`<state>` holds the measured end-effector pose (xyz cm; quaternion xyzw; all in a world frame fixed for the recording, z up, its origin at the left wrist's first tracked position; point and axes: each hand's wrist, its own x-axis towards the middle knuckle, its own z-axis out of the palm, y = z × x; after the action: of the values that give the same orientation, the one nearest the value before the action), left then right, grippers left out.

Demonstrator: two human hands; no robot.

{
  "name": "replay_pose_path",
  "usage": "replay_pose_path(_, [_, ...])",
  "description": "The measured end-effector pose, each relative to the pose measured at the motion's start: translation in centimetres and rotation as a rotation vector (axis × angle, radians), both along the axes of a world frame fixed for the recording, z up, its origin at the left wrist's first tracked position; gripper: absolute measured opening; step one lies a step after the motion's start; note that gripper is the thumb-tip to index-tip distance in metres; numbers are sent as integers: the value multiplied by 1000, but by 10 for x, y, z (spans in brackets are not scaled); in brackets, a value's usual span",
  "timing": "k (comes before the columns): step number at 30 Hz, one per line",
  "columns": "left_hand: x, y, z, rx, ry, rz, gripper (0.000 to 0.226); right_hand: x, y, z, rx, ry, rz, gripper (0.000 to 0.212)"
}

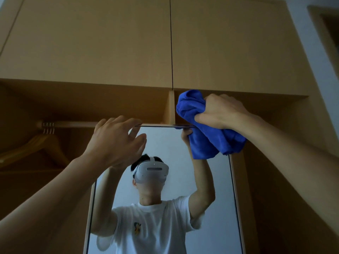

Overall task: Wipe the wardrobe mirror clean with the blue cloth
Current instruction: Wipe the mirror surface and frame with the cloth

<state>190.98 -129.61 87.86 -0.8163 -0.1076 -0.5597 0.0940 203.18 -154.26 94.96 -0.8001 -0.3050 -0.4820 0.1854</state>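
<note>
A tall wardrobe mirror (211,208) stands in front of me and reflects a person in a white T-shirt with a headset. My right hand (222,112) grips a bunched blue cloth (205,136) at the mirror's top right corner. The cloth hangs over the top edge and covers that corner. My left hand (115,142) is raised at the mirror's top left corner with its fingers spread and slightly bent, reaching over the top edge. I cannot tell whether it touches the mirror.
Wooden cupboard doors (110,43) fill the view above. Behind the mirror on the left, an open wardrobe bay holds a rail (73,124) with wooden hangers (42,143). A wooden side panel (286,180) runs down the right.
</note>
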Motion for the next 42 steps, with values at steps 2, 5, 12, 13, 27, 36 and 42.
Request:
replay_pose_path(2, [1,2,0,5,-3,-2,68,-10,18,-2,-3,-19,44,25])
replay_pose_path(5, [4,7,-3,30,-23,9,69,-26,47,-1,-30,-29,104,26])
replay_pose_path(12, [10,10,-7,36,-56,-34,67,-42,75,0,-46,-29,202,25])
replay_pose_path(13, [10,10,-8,24,-67,-39,65,-40,73,0,-32,-4,209,24])
replay_pose_path(27, [2,7,-13,-30,-59,-99,63,17,-10,-10,197,115,-78,25])
replay_pose_path(36, [-2,10,-15,-21,-116,-131,57,-10,34,-14,132,-2,-28,23])
replay_pose_path(42, [-9,24,-17,-89,-160,-229,48,-47,86,-14,107,-76,60,27])
